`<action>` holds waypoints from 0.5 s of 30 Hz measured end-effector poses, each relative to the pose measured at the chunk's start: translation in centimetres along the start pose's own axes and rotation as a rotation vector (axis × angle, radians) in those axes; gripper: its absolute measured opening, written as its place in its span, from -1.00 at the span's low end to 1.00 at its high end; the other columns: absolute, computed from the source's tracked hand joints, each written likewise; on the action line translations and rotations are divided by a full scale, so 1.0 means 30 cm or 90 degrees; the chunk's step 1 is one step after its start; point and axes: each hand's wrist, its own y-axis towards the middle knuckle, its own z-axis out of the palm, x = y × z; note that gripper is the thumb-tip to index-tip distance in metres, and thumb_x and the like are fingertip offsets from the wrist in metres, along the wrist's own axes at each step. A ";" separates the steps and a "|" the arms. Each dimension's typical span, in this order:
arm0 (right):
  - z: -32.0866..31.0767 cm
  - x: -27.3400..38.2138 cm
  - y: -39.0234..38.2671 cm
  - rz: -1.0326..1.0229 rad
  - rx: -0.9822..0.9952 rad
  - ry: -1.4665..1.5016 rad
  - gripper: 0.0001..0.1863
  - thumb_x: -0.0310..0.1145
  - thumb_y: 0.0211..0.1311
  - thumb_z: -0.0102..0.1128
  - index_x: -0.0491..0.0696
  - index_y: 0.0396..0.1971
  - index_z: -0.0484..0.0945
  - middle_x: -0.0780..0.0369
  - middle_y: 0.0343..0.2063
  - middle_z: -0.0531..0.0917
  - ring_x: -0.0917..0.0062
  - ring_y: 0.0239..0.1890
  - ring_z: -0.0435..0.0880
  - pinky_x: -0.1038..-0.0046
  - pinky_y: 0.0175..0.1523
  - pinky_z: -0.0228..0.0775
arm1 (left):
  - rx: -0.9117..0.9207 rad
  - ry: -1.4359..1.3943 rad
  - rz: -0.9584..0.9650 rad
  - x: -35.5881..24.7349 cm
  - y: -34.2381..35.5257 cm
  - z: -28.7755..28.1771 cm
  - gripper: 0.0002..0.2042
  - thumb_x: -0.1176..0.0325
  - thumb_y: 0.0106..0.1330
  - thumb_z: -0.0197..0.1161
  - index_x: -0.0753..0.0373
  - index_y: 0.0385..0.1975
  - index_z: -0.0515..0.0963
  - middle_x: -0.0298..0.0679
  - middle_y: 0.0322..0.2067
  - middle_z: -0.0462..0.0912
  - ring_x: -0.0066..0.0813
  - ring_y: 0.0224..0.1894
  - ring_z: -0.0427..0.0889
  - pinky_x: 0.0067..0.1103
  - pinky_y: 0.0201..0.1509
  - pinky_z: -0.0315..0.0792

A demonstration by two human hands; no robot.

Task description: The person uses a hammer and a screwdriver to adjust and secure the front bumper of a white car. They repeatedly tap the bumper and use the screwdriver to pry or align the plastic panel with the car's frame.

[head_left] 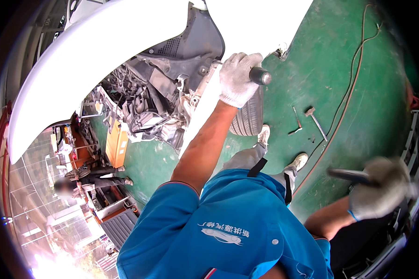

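My left hand [237, 81], in a white glove, is closed around a dark cylindrical tool [260, 76] at the edge of a white car panel [260, 23]. Beside and below it are a tire [247, 118] and the exposed engine bay [149, 102]. My right hand [377, 188], also gloved and blurred, is out at the lower right, gripping a dark bar-like tool handle [347, 174]; the tool's far end is too smeared to identify.
A hammer [316, 121] and a smaller tool [297, 121] lie on the green floor [326, 69] near long hoses [347, 111]. Left are a raised white hood [56, 88], a cardboard box [116, 144], another person [97, 179] and a toolbox [111, 197].
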 end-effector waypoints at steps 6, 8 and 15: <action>0.154 -0.064 -0.223 0.193 -0.048 0.220 -0.71 -0.22 0.44 0.08 0.02 -0.50 0.33 0.33 -0.64 0.39 0.61 -0.67 0.35 0.44 -0.46 0.27 | -0.023 -0.031 0.012 -0.004 -0.001 0.012 -0.90 0.29 0.14 0.33 0.05 -0.36 0.62 -0.21 -0.47 0.62 -0.08 -0.29 0.65 -0.23 -0.18 0.53; 0.355 -0.143 -0.383 0.267 0.166 0.051 -0.78 -0.26 0.46 0.10 -0.02 -0.38 0.37 0.30 -0.59 0.43 0.60 -0.64 0.39 0.44 -0.44 0.32 | 0.025 -0.068 0.006 0.018 0.004 -0.004 -0.79 0.36 0.08 0.36 0.08 -0.25 0.65 -0.19 -0.40 0.65 -0.06 -0.26 0.66 -0.22 -0.13 0.55; 0.323 -0.059 -0.288 0.395 0.118 0.353 -0.82 -0.50 0.40 0.27 -0.15 -0.08 0.50 0.24 -0.46 0.54 0.58 -0.58 0.51 0.46 -0.40 0.47 | 0.021 -0.002 -0.044 -0.001 0.003 -0.028 -0.83 0.37 0.23 0.30 0.10 -0.19 0.65 -0.12 -0.33 0.69 0.00 -0.15 0.66 -0.20 -0.02 0.54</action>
